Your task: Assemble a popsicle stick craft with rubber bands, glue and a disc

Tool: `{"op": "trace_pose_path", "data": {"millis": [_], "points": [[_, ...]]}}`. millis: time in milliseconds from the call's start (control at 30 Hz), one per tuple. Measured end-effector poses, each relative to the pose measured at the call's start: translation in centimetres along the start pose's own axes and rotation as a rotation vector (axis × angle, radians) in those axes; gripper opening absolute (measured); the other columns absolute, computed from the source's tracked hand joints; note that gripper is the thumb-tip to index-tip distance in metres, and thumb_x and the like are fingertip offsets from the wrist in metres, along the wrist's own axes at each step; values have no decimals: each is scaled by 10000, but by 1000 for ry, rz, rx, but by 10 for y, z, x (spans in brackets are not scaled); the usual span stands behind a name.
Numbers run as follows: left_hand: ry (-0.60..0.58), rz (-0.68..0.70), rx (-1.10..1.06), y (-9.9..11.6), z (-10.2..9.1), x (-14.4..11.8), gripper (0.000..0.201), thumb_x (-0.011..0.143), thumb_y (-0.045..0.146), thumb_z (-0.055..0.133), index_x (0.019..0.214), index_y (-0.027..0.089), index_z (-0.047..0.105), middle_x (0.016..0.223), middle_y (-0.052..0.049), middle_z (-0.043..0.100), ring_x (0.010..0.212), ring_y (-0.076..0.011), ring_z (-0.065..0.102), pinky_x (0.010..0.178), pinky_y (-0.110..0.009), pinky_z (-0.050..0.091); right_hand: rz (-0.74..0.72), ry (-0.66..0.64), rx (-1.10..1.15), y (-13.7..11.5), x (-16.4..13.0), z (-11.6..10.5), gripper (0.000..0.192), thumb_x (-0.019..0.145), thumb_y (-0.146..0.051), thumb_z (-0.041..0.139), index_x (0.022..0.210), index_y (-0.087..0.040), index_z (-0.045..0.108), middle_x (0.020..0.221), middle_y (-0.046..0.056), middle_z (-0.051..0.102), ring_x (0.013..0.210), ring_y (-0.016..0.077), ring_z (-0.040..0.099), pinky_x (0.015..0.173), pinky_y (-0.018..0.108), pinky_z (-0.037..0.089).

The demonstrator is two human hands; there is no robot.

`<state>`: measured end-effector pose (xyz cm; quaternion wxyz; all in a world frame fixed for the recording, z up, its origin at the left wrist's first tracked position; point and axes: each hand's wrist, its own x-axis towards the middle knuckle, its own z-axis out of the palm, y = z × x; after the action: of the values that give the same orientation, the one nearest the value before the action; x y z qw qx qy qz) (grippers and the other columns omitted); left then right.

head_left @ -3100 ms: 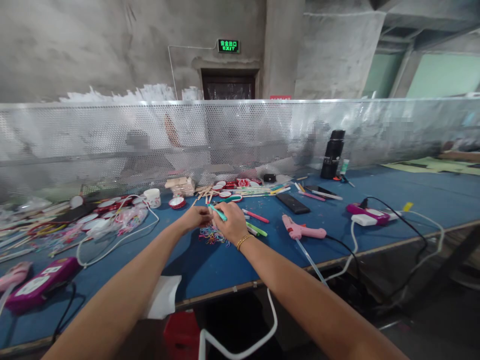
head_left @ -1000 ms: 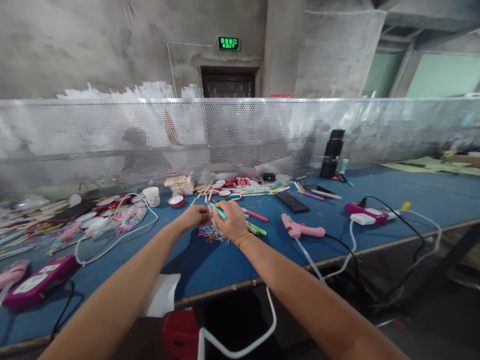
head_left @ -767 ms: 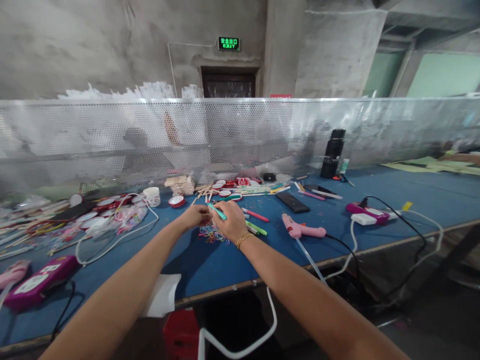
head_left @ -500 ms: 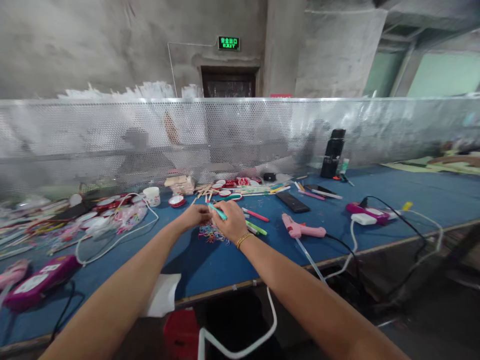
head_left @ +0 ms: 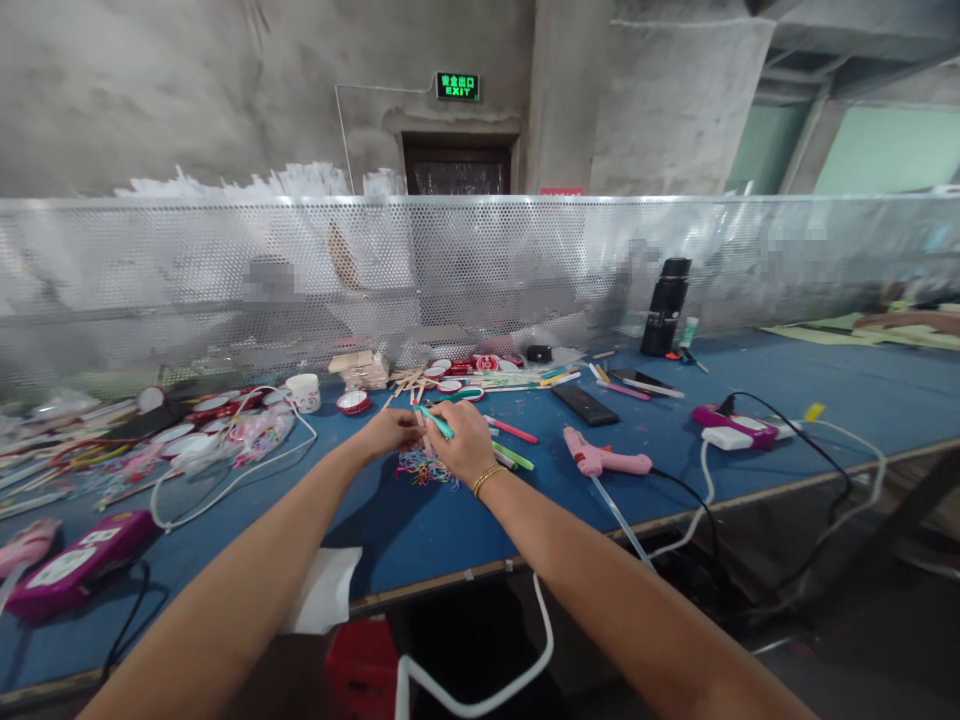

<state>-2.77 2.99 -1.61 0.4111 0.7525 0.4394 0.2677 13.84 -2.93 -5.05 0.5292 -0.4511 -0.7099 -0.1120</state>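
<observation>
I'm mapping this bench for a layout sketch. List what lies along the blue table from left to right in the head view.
Magenta power strip → white cup → left hand → right hand → pink glue gun → black flask → white charger.

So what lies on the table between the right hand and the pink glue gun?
In the head view, between the right hand and the pink glue gun lie a green stick and a pink stick.

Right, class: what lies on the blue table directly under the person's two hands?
Under the left hand and right hand lies a tangle of coloured rubber bands on the blue table. The right hand grips a teal stick. The hands hide whatever lies beneath them.
</observation>
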Motion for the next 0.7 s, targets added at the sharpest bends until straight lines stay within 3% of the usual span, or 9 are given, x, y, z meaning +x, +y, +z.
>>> {"op": "trace_pose_path", "data": {"millis": [267, 533, 700], "points": [[-9, -6, -26, 1, 0, -1, 315, 618, 392, 762, 742, 130, 639, 630, -3, 606, 592, -120, 556, 584, -250, 433, -39, -6, 12, -2, 0, -1, 145, 930, -297, 520, 925, -208, 634, 851, 45, 656, 868, 198, 552, 822, 306, 406], [8, -17, -29, 2, 0, -2, 290, 620, 372, 771, 709, 137, 625, 620, -6, 613, 580, -121, 560, 588, -256, 440, 20, 19, 9, 1, -1, 1, 132, 905, -301, 555, 926, -204, 642, 858, 53, 664, 858, 210, 560, 811, 315, 421], [-5, -24, -31, 1, 0, -1, 327, 614, 411, 781, 679, 139, 612, 614, -12, 609, 582, -124, 561, 583, -254, 428, -30, 29, 65, 3, -1, 2, 171, 931, -258, 510, 1023, -215, 647, 999, 45, 705, 928, 202, 591, 903, 335, 420]]}}
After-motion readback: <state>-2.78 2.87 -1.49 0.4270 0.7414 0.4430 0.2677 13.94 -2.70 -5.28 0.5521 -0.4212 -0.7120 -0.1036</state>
